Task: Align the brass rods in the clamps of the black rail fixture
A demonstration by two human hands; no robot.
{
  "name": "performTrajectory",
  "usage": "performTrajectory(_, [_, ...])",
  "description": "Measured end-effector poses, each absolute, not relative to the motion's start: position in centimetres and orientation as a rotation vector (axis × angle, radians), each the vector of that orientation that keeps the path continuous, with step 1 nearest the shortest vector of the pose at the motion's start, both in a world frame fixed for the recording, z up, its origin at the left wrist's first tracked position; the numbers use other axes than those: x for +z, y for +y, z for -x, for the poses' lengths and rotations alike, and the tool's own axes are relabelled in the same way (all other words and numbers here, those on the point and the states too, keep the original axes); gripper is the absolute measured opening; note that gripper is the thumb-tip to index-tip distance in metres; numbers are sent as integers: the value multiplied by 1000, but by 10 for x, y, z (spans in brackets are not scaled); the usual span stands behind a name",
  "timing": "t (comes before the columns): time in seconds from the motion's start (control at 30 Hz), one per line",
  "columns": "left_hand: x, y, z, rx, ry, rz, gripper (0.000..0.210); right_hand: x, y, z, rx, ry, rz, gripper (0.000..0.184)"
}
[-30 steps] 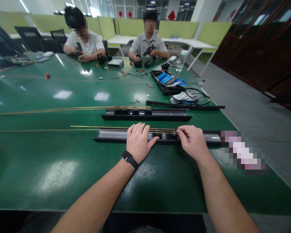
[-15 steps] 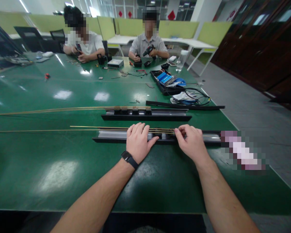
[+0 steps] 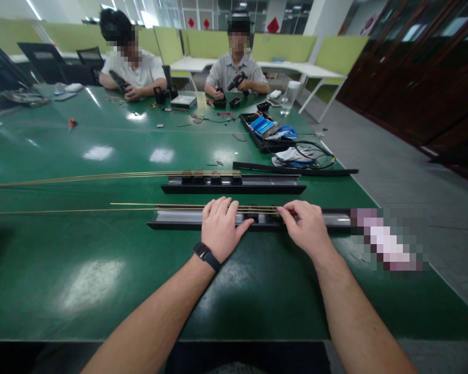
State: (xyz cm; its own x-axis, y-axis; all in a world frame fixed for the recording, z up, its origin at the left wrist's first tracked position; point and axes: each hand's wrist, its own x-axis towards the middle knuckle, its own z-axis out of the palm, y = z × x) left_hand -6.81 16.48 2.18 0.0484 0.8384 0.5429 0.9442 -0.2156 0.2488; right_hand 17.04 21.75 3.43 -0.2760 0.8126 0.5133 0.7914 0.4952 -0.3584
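A black channel with a pale metallic inside [image 3: 179, 216] lies lengthwise in front of me. Several thin gold-coloured rods [image 3: 140, 205] run along it and extend past its left end. My left hand [image 3: 221, 228] rests across the channel and the rods, fingers stretched out and thumb apart. Farther right, my right hand [image 3: 307, 228] pinches a rod between thumb and fingertips; the exact contact is partly hidden. Between the hands, a small black block [image 3: 251, 217] sits in the channel under the rods. A dark watch [image 3: 203, 251] is on my left wrist.
Behind lies a second black channel [image 3: 234, 189] with several rods. Beyond it are a black strip [image 3: 296, 170], a glove with cable [image 3: 296, 156] and a black tray [image 3: 262, 141]. Two people sit opposite, one with a power drill [image 3: 237, 80]. The table edge runs along the right.
The view has shifted slightly. Both my hands keep their places on the channel and rods. Across the table, the person at left has raised and tilted a dark object.
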Motion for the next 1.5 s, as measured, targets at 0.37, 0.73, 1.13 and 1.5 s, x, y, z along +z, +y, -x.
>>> performTrajectory(0.37, [20,166,68,-909,-1841,2144,47,36,219,-174,85,-2112,1308,24])
performTrajectory(0.73, [20,165,68,-909,-1843,2143,47,37,213,-166,10,-2110,1332,26])
performTrajectory(1.13, [21,165,68,-910,-1840,2141,47,35,217,-169,76,-2087,1318,23])
performTrajectory(1.5, [20,166,68,-913,-1845,2148,47,36,220,-174,99,-2133,1305,24])
